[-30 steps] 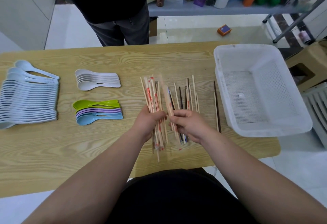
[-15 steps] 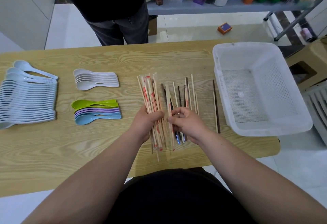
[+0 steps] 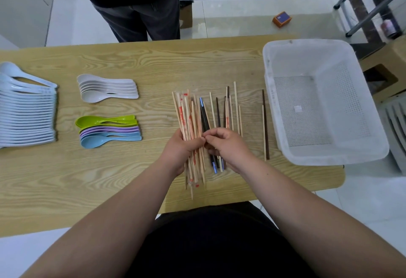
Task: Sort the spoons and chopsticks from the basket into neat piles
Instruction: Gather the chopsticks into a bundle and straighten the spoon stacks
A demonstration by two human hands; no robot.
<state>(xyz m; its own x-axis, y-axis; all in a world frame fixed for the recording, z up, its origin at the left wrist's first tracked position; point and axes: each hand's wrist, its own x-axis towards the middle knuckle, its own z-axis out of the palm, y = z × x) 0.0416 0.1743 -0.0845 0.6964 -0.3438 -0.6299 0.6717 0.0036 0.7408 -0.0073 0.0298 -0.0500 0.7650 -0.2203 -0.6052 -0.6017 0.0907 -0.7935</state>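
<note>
Left grip (image 3: 180,150) clasps wrapped chopsticks (image 3: 184,113), right grip (image 3: 228,148) pinches dark chopsticks (image 3: 204,116) near table (image 3: 285,181) edge.

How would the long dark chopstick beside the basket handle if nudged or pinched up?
The dark chopstick looks thin and straight, so probably stiff and very light. Lying flat on the table, it may roll or skid under a sideways nudge. Its low profile likely makes pinching fiddly.

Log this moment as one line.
step: sorting chopsticks | left hand: grips wrapped chopsticks | right hand: pinches blue-tipped chopsticks | spoons: piled at left | basket: at right
</note>
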